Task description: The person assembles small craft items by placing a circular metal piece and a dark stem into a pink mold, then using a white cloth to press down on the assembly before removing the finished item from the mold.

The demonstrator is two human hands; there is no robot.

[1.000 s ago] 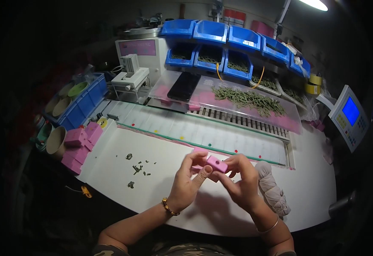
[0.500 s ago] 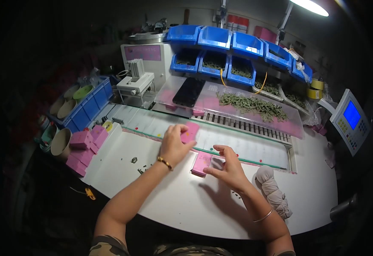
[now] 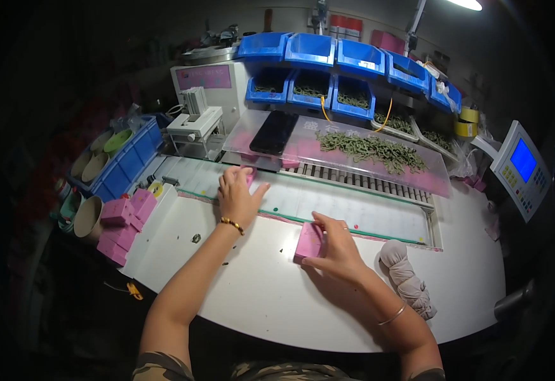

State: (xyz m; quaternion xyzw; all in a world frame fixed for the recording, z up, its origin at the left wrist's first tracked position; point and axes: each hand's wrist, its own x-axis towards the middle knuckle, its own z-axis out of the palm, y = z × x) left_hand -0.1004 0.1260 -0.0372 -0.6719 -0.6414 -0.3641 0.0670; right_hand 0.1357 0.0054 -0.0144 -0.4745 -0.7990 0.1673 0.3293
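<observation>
Right hand (image 3: 340, 251) clamps the near block (image 3: 309, 241) to its left, long axis toward the table's (image 3: 265, 298) far edge. Left hand (image 3: 236, 198) partly covers another block (image 3: 249, 180); grip indeterminable.

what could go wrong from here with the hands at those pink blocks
The left hand, at one pink block, is near the phone on the clear board and might knock it. Loose green pieces are heaped on that board, so a bump could scatter them. Dark bits lie on the table; some might catch under the second block, beside the right hand.
</observation>
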